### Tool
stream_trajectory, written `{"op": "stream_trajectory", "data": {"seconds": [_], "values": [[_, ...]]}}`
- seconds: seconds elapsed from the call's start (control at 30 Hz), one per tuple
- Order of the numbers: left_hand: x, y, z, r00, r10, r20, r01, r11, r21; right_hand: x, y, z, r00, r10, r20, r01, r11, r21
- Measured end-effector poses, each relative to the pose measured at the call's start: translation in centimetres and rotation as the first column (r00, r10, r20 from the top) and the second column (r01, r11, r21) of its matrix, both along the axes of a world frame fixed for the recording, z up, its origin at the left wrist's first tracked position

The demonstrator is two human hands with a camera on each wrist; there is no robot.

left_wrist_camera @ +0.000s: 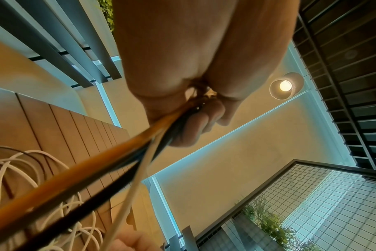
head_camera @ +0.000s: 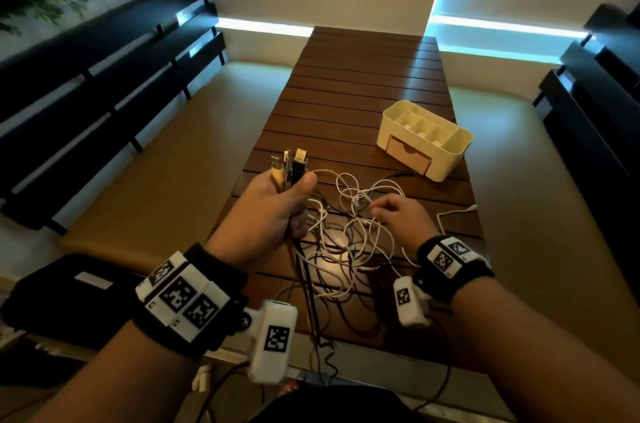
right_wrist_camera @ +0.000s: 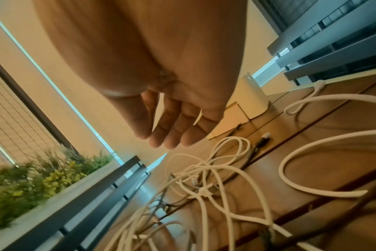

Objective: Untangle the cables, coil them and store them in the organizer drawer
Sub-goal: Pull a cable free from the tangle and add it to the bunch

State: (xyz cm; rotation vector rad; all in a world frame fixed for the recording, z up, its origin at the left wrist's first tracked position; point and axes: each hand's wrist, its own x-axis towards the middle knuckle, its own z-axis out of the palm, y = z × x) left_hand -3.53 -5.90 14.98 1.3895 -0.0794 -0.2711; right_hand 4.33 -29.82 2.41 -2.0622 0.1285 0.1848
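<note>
Left hand [head_camera: 273, 201] fisted around cable plugs [head_camera: 290, 166], right hand [head_camera: 398, 214] loose over tangle [head_camera: 349, 232].

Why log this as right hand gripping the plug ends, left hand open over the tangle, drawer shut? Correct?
Hands swapped. Head view shows the left hand gripping the plug ends, and the right hand open over the tangle. The drawer looks shut.

Can't really sort out the cables [head_camera: 349, 232] where they cross in the pile, so no idea which white one is which. They run off the near table [head_camera: 363, 76] edge and the frame cuts them. The left hand [head_camera: 273, 204] hides the cords behind the plugs [head_camera: 291, 166]. In the left wrist view the cords are a blurry streak. The drawer [head_camera: 408, 154] front is too small for detail.
</note>
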Motion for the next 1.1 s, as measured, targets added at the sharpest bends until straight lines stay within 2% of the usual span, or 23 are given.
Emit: {"op": "stream_trajectory", "data": {"seconds": [0.13, 0.27, 0.33, 0.47, 0.67, 0.73, 0.8, 0.87, 0.93, 1.0, 1.1], "values": [[0.4, 0.4, -0.4, 1.0, -0.006, 0.008, 0.006, 1.0, -0.002, 1.8, -0.1, -1.8, 0.998, -0.068, 0.02, 0.069, 0.992, -0.104], [1.0, 0.7, -0.8, 1.0, -0.011, 0.004, 0.011, 1.0, 0.004, 3.5, 0.3, -2.5, 0.995, -0.087, 0.05, 0.093, 0.988, -0.126], [1.3, 0.7, -0.9, 1.0, -0.011, 0.005, 0.011, 1.0, -0.011, 4.2, 0.5, -3.0, 0.998, -0.052, 0.037, 0.058, 0.978, -0.198], [1.7, 1.1, -1.3, 1.0, 0.001, -0.002, -0.001, 1.0, -0.004, 4.9, 1.0, -4.1, 0.988, 0.095, 0.119, -0.041, 0.92, -0.39], [2.6, 1.7, -2.0, 0.999, 0.017, -0.037, -0.017, 1.0, -0.003, 5.3, 0.7, -5.2, 0.975, 0.159, -0.157, -0.221, 0.798, -0.56], [2.8, 1.7, -2.1, 0.999, 0.021, -0.042, -0.021, 1.0, -0.002, 5.4, 0.7, -5.2, 0.964, 0.179, -0.194, -0.262, 0.738, -0.622], [3.1, 1.8, -2.1, 0.999, 0.022, -0.045, -0.023, 1.0, -0.007, 5.5, 0.9, -4.5, 0.979, 0.15, -0.14, -0.205, 0.746, -0.633], [3.4, 1.8, -2.3, 0.998, 0.033, -0.051, -0.034, 0.999, -0.008, 5.8, 1.3, -3.9, 0.99, 0.141, 0.018, -0.102, 0.795, -0.599], [3.7, 1.8, -2.4, 0.998, 0.039, -0.052, -0.039, 0.999, 0.0, 6.4, 1.7, -3.4, 0.966, 0.174, 0.19, -0.041, 0.831, -0.554], [4.0, 1.6, -2.5, 0.998, 0.031, -0.053, -0.031, 1.0, 0.006, 7.3, 2.4, -3.1, 0.926, 0.269, 0.266, -0.077, 0.823, -0.563], [4.4, 1.2, -2.3, 0.998, 0.019, -0.052, -0.018, 1.0, 0.009, 8.6, 3.2, -3.6, 0.891, 0.416, 0.183, -0.221, 0.748, -0.626]]}}
